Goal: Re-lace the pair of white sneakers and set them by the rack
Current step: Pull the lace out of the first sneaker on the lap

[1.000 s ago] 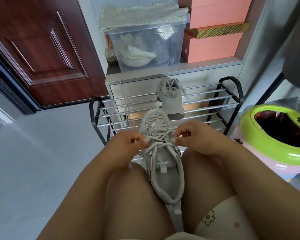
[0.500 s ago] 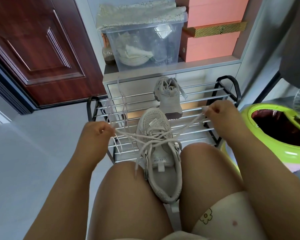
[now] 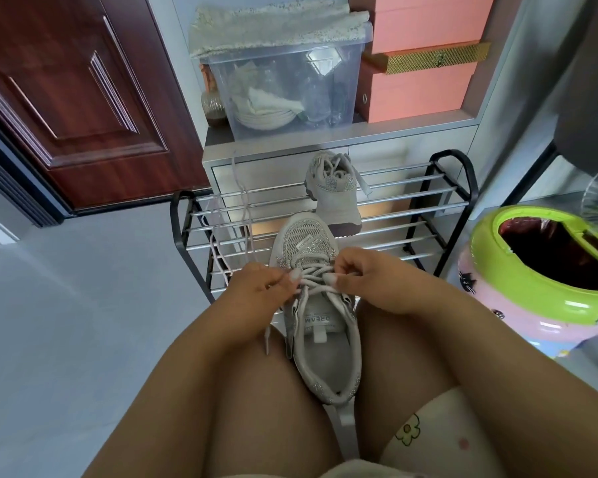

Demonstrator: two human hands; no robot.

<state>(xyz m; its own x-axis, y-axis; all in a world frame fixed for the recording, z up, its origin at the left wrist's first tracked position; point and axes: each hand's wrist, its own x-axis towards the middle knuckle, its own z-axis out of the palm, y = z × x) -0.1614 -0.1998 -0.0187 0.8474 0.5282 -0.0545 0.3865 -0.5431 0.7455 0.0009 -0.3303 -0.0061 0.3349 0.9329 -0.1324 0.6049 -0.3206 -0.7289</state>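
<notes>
Shoe: the sneaker point(image 3: 320, 315) sat between your knees, near the rack point(image 3: 439, 198).
Fingers: your left hand point(image 3: 256, 288) and right hand point(image 3: 370, 281) pinched the lace point(image 3: 313, 276).
Danger: a loose pinch could have let the lace slip out.

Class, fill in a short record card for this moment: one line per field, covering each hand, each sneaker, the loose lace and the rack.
left hand: pinches lace at near sneaker
right hand: pinches lace opposite
near sneaker: between the knees, partly laced
second sneaker: on rack, laced
loose lace: draped over rack bars
rack: black frame, metal bars
</notes>
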